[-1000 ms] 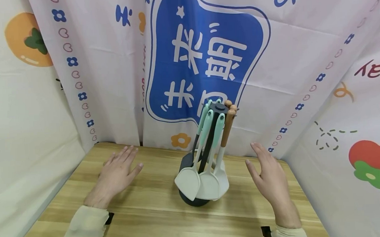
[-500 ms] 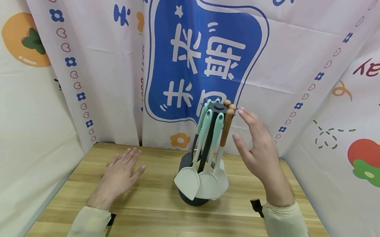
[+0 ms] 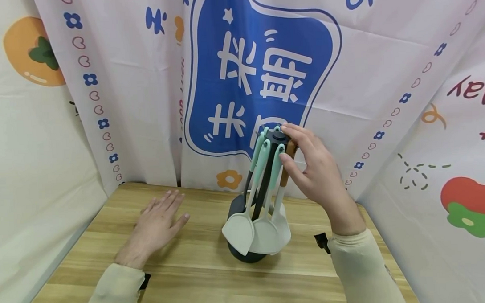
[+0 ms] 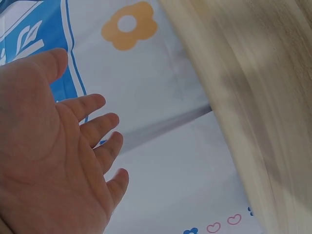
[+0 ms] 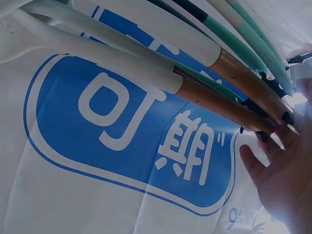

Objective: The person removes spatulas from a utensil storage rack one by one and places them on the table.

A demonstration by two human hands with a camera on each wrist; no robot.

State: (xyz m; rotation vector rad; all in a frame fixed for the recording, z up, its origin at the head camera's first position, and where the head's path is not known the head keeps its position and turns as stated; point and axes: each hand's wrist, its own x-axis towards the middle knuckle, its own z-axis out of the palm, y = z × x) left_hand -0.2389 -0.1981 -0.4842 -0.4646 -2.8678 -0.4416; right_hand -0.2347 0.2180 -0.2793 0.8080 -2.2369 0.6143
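A rotating utensil stand with a dark round base (image 3: pixel 246 257) stands upright on the wooden table (image 3: pixel 183 283). Kitchen utensils hang around its top: a white spatula (image 3: pixel 239 232), another pale utensil (image 3: pixel 265 236), a dark-headed one (image 3: pixel 237 206) and several more. Some have mint handles, others wooden handles (image 5: pixel 209 100). My right hand (image 3: pixel 321 169) reaches over the stand's top, fingers spread around the upper ends of the wooden handles, thumb beside a mint handle. Whether it bears on them is unclear. Palm down, my left hand (image 3: pixel 158 228) lies at the table's left, fingers extended, holding nothing.
A printed white curtain (image 3: pixel 144 106) with a blue panel (image 3: pixel 255 70) hangs directly behind the stand. White fabric walls with fruit prints close off both sides. A dark strap piece (image 3: pixel 322 242) sticks out at the right wrist.
My right hand has risen from the table's right side and moved left to the top of the utensil stand. My left hand has barely shifted; the stand stays in place.
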